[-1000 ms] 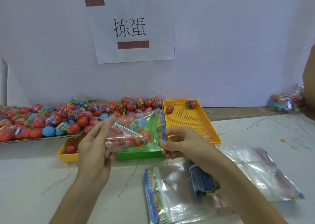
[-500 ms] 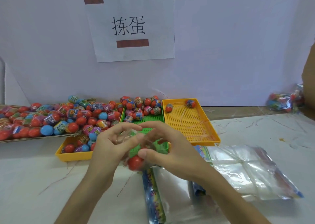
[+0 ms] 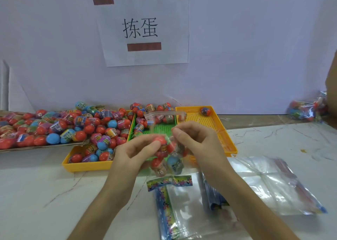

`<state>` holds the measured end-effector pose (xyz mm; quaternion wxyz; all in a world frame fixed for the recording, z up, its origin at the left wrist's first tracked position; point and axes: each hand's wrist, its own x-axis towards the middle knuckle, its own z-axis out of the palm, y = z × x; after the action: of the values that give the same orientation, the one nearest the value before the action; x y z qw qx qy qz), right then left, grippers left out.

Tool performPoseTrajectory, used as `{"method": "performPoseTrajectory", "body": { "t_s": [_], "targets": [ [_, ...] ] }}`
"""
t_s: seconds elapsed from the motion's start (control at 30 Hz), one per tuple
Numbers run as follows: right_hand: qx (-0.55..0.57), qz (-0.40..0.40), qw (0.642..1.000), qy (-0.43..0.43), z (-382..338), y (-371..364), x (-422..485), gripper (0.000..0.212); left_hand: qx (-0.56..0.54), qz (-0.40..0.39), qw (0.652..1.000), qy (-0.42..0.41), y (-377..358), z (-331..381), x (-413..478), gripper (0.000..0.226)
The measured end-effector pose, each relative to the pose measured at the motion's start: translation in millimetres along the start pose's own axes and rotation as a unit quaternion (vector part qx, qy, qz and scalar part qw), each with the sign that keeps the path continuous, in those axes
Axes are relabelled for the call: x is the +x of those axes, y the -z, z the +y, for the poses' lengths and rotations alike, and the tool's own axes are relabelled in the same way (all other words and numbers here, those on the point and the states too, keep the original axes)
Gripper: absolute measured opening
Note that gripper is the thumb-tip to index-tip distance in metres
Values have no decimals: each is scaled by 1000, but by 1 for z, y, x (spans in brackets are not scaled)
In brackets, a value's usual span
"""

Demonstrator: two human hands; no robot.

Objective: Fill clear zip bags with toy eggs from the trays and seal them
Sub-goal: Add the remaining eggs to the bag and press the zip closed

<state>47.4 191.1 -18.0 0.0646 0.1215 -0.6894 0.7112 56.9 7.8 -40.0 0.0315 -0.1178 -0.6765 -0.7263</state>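
I hold a clear zip bag of toy eggs (image 3: 166, 160) above the table's middle, its printed header strip hanging at the bottom. My left hand (image 3: 133, 155) grips its left side and my right hand (image 3: 198, 145) pinches its upper right edge. Several red and blue eggs show through the plastic. Behind it lie a green tray (image 3: 160, 129) with eggs at its far end, a yellow tray (image 3: 87, 165) heaped with eggs on the left, and a yellow tray (image 3: 209, 120) on the right holding one egg (image 3: 206, 111).
A flat tray of many loose eggs (image 3: 42, 126) sits at far left. A stack of unfilled clear zip bags (image 3: 264, 183) lies at front right, another bag (image 3: 184, 208) under my wrists. Filled bags (image 3: 304, 110) rest at the far right by the wall.
The bag went from spread flat between my hands, to bunched together with hands closed in, to hanging with the eggs settled low and the header strip dangling below.
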Motion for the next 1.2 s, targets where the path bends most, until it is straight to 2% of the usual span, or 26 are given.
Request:
{"method": "performPoseTrajectory", "body": {
  "t_s": [0.07,0.13,0.2,0.27,0.37,0.43,0.53,0.63,0.73,1.07,1.2],
  "targets": [
    [-15,-39,998,-36,1,0,-1,27,-4,44,999,-8,-5,-1,0,27],
    [-30,-70,995,-61,0,-1,-2,35,12,74,997,-20,-8,-2,-1,15],
    [-21,-82,994,-74,0,-2,-3,36,18,100,994,-28,-8,-3,-1,27],
    [-14,-96,992,-76,-1,-2,-3,37,11,121,992,-35,-7,-2,-1,24],
    [-27,-65,996,-59,1,-4,-3,21,2,123,992,-43,-7,0,-2,18],
    [-21,-28,998,-59,4,-5,-2,10,3,88,995,-35,-8,0,-3,18],
    [-13,-16,998,-58,7,-5,-1,14,32,56,997,-31,-10,0,-4,22],
    [-9,-17,998,-59,8,-6,-2,12,25,98,994,-46,-12,-2,-4,15],
    [-15,-19,997,-68,9,-9,-3,14,-17,132,990,-47,-13,-1,-5,20],
    [-21,-2,999,-25,4,-6,-2,5,-77,157,984,-26,-14,2,-4,22],
    [-36,26,999,-13,7,-3,1,14,-61,167,984,-27,-16,2,-5,21]
  ]
}}
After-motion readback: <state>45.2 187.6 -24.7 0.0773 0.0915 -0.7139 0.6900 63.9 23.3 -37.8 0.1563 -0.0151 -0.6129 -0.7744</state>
